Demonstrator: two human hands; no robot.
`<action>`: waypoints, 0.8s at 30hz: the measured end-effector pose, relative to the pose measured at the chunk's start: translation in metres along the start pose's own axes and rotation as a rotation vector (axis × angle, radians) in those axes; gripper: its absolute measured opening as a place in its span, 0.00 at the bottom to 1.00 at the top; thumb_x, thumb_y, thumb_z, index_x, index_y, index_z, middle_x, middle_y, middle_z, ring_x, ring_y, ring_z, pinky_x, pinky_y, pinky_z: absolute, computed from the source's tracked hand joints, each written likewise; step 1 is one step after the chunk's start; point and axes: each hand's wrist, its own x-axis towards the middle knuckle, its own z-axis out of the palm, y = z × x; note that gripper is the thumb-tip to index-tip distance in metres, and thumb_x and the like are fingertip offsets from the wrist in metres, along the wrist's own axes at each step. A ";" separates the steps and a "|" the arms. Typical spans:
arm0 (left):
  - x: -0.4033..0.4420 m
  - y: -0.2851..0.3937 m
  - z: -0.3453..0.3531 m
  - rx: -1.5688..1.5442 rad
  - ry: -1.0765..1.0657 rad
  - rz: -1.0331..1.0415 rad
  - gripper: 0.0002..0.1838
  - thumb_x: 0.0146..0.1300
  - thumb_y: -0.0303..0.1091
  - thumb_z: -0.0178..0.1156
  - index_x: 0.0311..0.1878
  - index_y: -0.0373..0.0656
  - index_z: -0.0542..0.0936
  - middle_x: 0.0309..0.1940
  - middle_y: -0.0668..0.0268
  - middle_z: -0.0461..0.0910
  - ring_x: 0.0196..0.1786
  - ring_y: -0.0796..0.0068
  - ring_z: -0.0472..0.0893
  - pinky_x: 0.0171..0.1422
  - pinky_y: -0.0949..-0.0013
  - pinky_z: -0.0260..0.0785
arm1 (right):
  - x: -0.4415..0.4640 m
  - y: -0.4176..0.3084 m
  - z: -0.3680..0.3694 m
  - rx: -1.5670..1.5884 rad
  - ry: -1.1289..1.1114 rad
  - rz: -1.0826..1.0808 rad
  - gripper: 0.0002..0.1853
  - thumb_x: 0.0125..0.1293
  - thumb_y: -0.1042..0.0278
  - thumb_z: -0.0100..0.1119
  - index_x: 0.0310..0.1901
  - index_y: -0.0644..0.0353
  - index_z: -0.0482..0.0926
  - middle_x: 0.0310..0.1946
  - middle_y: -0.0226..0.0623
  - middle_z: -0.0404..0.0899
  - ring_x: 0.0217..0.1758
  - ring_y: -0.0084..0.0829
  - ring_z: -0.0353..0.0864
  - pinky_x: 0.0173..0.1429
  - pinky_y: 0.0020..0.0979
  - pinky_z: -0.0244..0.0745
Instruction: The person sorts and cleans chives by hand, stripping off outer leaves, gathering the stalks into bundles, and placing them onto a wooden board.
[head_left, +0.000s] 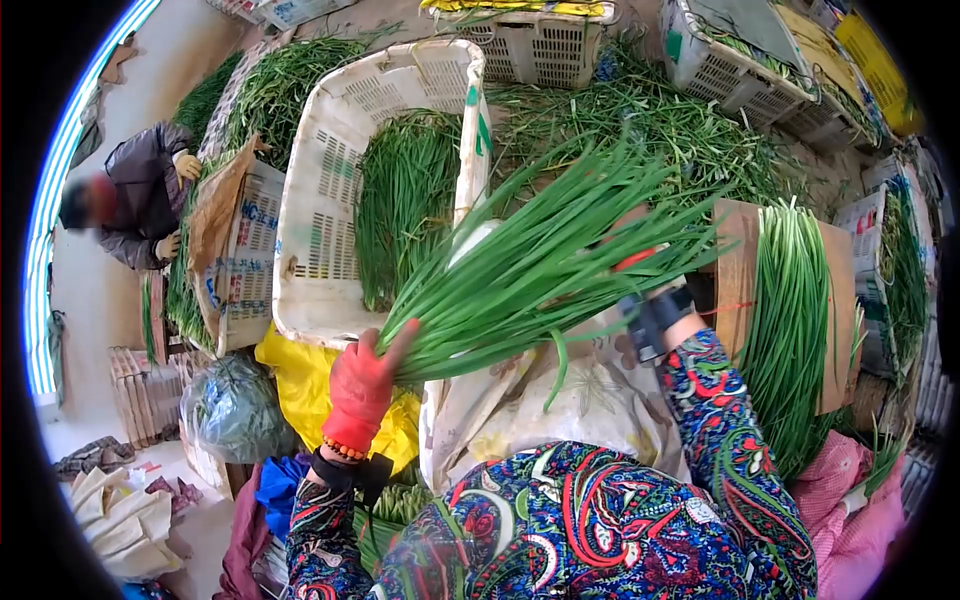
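A loose, fanned bunch of long green garlic chives [540, 275] stretches across the middle of the head view. My left hand [362, 388], in a red glove, is closed round its lower-left end. The leaf tips spread toward the upper right. Only a patch of red shows of my right hand [636, 260], among the leaves on the far side of the bunch; its fingers are hidden. Beyond the bunch, a white plastic crate [300, 190] holds more chives [408, 200] laid lengthwise. A pale patterned cloth [610, 400] lies under the bunch, over my lap.
Chives lie on a cardboard sheet [735, 260] at my right. Loose chives [620, 120] are heaped behind the crate. Several crates [530, 50] stand at the back. At the left, a gloved person [140, 195] sits by another crate [250, 265]. A plastic bag [235, 405] lies near my left arm.
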 end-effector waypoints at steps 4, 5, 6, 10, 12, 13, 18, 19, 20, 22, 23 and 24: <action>-0.009 -0.006 0.007 -0.007 0.014 -0.002 0.38 0.47 0.20 0.51 0.63 0.65 0.61 0.38 0.62 0.71 0.29 0.61 0.74 0.28 0.60 0.68 | 0.013 -0.077 -0.040 0.052 -0.032 -0.070 0.32 0.66 0.44 0.38 0.61 0.62 0.62 0.59 0.42 0.67 0.63 0.37 0.63 0.65 0.40 0.59; -0.010 -0.007 0.010 -0.019 0.022 -0.003 0.38 0.47 0.21 0.51 0.64 0.62 0.61 0.37 0.62 0.71 0.29 0.61 0.74 0.28 0.60 0.68 | 0.016 -0.101 -0.049 0.157 -0.002 -0.025 0.32 0.65 0.45 0.40 0.61 0.62 0.62 0.58 0.42 0.67 0.63 0.38 0.63 0.64 0.40 0.60; -0.010 -0.009 0.011 -0.030 0.032 -0.004 0.38 0.47 0.21 0.51 0.65 0.59 0.60 0.37 0.61 0.71 0.30 0.61 0.74 0.28 0.60 0.68 | 0.017 -0.124 -0.057 0.263 0.028 0.017 0.31 0.64 0.45 0.41 0.61 0.62 0.63 0.57 0.42 0.68 0.62 0.38 0.64 0.63 0.41 0.61; -0.009 -0.007 0.014 -0.220 -0.162 -0.125 0.40 0.44 0.23 0.55 0.66 0.48 0.57 0.37 0.57 0.73 0.32 0.57 0.76 0.32 0.57 0.69 | 0.010 -0.162 -0.054 -0.648 0.354 -0.334 0.33 0.59 0.60 0.55 0.64 0.62 0.57 0.58 0.43 0.67 0.64 0.37 0.62 0.62 0.38 0.62; -0.005 -0.009 0.018 -0.389 -0.167 -0.175 0.41 0.45 0.24 0.57 0.66 0.45 0.55 0.39 0.54 0.74 0.34 0.53 0.77 0.36 0.56 0.70 | -0.024 -0.122 0.040 -1.110 0.169 -0.683 0.39 0.55 0.72 0.60 0.66 0.62 0.50 0.63 0.44 0.60 0.66 0.36 0.57 0.64 0.35 0.58; -0.002 -0.010 0.016 -0.460 -0.163 -0.146 0.40 0.46 0.25 0.57 0.66 0.45 0.55 0.40 0.52 0.73 0.36 0.52 0.77 0.39 0.57 0.70 | -0.042 -0.098 0.071 -1.486 0.004 -0.799 0.41 0.54 0.77 0.61 0.67 0.58 0.49 0.66 0.38 0.53 0.67 0.32 0.54 0.65 0.31 0.55; 0.036 -0.003 -0.031 -1.399 -0.635 -0.309 0.35 0.52 0.27 0.60 0.64 0.42 0.56 0.43 0.58 0.76 0.44 0.63 0.77 0.49 0.64 0.70 | -0.100 0.082 0.136 -1.401 -0.722 -0.866 0.32 0.59 0.62 0.54 0.65 0.52 0.55 0.65 0.38 0.55 0.69 0.41 0.51 0.69 0.46 0.49; 0.024 -0.011 -0.034 -1.552 -0.749 -0.496 0.34 0.52 0.26 0.60 0.63 0.42 0.58 0.41 0.59 0.76 0.41 0.64 0.78 0.47 0.65 0.71 | -0.102 0.099 0.146 -1.432 -0.769 -0.927 0.30 0.60 0.61 0.52 0.63 0.50 0.57 0.64 0.38 0.56 0.68 0.42 0.53 0.69 0.47 0.50; 0.011 -0.018 -0.038 -1.684 -0.837 -0.716 0.34 0.51 0.26 0.61 0.62 0.41 0.59 0.39 0.60 0.76 0.39 0.66 0.78 0.45 0.65 0.72 | -0.100 0.111 0.153 -1.464 -0.817 -0.989 0.27 0.60 0.60 0.50 0.62 0.49 0.59 0.63 0.38 0.58 0.68 0.44 0.54 0.68 0.47 0.51; 0.005 -0.027 -0.044 -1.477 -1.013 -0.486 0.32 0.50 0.24 0.62 0.59 0.40 0.61 0.37 0.60 0.76 0.36 0.67 0.78 0.41 0.66 0.73 | -0.086 0.115 0.151 -1.536 -0.889 -1.085 0.28 0.59 0.60 0.47 0.62 0.44 0.58 0.63 0.39 0.59 0.66 0.45 0.57 0.67 0.48 0.52; 0.006 -0.029 -0.049 -1.370 -1.082 -0.374 0.31 0.49 0.24 0.62 0.58 0.40 0.63 0.36 0.61 0.76 0.35 0.67 0.78 0.39 0.67 0.73 | -0.080 0.112 0.144 -1.574 -0.918 -1.119 0.30 0.58 0.60 0.47 0.64 0.40 0.55 0.63 0.40 0.59 0.66 0.45 0.58 0.67 0.49 0.52; 0.008 -0.016 -0.072 -1.398 -1.105 -0.478 0.24 0.47 0.22 0.62 0.50 0.38 0.69 0.35 0.60 0.77 0.32 0.69 0.78 0.34 0.69 0.72 | -0.082 0.104 0.139 -1.617 -0.903 -1.152 0.30 0.57 0.61 0.46 0.64 0.39 0.55 0.61 0.42 0.61 0.64 0.45 0.61 0.67 0.49 0.53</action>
